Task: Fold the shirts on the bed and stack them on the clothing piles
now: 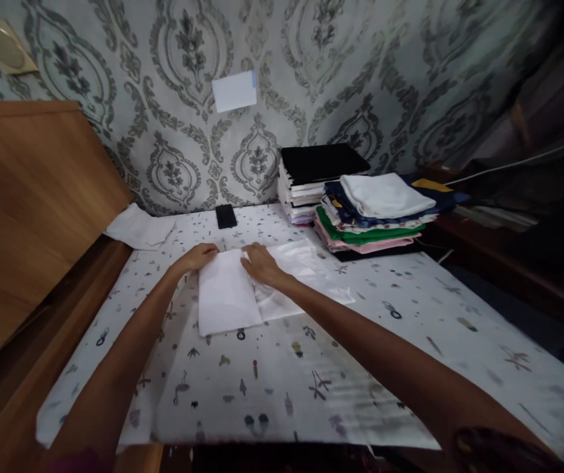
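Note:
A white cloth (227, 295) lies partly folded on the patterned table cover (282, 368), its folded left part on top of a flatter layer that spreads to the right. My left hand (197, 256) rests at the cloth's far left corner, fingers curled down onto the edge. My right hand (260, 261) presses on the cloth's far edge near the fold, fingers bent and close together. Whether either hand pinches the fabric or only presses it is not clear.
A stack of folded cloths (373, 220), white on top with green and pink below, stands at the back right beside a pile of books with a black cover (311, 177). A small black object (226, 215) and another white cloth (138, 230) lie near the wall. A wooden board (30, 217) borders the left.

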Demonstrator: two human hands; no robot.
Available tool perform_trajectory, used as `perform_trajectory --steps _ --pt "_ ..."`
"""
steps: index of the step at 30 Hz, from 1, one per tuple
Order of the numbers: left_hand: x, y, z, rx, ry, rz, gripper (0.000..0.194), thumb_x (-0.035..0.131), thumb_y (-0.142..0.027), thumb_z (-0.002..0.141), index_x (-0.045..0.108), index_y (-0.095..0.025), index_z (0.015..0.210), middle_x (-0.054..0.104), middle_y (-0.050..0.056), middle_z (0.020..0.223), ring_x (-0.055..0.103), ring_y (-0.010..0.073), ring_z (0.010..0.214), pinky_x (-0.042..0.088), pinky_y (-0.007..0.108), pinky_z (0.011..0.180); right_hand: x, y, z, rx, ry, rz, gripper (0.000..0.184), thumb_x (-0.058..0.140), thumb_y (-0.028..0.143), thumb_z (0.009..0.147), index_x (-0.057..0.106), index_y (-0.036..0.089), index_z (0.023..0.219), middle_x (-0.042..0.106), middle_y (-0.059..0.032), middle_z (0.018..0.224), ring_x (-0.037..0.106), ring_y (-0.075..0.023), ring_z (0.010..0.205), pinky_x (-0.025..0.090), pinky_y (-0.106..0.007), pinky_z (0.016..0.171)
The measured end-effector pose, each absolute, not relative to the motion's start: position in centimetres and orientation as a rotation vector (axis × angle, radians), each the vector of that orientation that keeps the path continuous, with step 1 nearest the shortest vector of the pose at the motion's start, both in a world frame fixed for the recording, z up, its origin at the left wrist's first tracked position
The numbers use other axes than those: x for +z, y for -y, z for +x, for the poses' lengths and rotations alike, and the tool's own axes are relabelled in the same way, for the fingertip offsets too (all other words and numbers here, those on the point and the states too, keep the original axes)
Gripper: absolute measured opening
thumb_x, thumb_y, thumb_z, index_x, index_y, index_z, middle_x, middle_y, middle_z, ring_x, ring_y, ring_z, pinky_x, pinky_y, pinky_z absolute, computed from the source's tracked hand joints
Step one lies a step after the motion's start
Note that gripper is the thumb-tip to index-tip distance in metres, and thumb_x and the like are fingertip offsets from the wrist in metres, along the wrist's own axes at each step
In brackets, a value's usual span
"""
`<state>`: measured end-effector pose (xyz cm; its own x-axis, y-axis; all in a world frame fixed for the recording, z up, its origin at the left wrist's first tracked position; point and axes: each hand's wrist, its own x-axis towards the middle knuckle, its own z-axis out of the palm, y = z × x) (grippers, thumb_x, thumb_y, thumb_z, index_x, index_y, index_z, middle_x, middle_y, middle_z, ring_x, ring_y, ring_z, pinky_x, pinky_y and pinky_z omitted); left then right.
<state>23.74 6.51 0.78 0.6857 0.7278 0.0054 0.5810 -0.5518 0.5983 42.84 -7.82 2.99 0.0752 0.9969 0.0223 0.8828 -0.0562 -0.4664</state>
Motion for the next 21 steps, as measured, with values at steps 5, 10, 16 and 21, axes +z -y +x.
perform_trajectory --steps 5,10,16,21 --pt "0.3 -5.8 23.0 0.382 -0.985 2.308 0.028 0.045 -0.035 0.08 0.065 -0.016 0.085 0.066 0.003 0.08 0.057 0.0185 0.077 0.046 0.028 0.073 1.3 1.7 42.2 0.473 1.84 -2.078 0.026 0.063 0.027 0.084 0.068 0.018 0.107 0.063 -0.0133 0.126 0.055 -0.0313 0.119 0.047 -0.04 0.095" --pt "-0.2 -6.0 22.4 0.401 -1.004 2.334 0.028 0.044 -0.036 0.083 0.064 -0.016 0.081 0.062 0.001 0.073 0.053 0.0165 0.071 0.043 0.027 0.067 0.2 1.4 42.1 0.407 1.797 -1.956 0.022 0.055 0.02 0.083 0.068 0.019 0.1 0.069 -0.0068 0.113 0.059 -0.0226 0.108 0.046 -0.031 0.089" --pt "-0.8 -6.5 21.8 0.389 -1.09 2.425 0.032 0.044 -0.042 0.087 0.062 -0.018 0.077 0.063 0.002 0.075 0.054 0.018 0.072 0.04 0.028 0.069 -0.9 1.2 42.5 0.476 1.701 -1.968 0.017 0.051 0.022 0.084 0.064 0.02 0.095 0.069 -0.0005 0.08 0.062 -0.0164 0.069 0.045 -0.024 0.058" --pt "-1.2 -6.4 21.7 0.379 -1.177 2.514 0.026 0.048 -0.04 0.087 0.063 -0.02 0.08 0.065 0.004 0.077 0.056 0.0212 0.076 0.04 0.031 0.073 -1.4 0.3 42.6 0.475 1.68 -2.062 0.008 0.058 0.018 0.077 0.064 0.019 0.083 0.07 -0.0047 0.089 0.063 -0.019 0.083 0.045 -0.024 0.064"
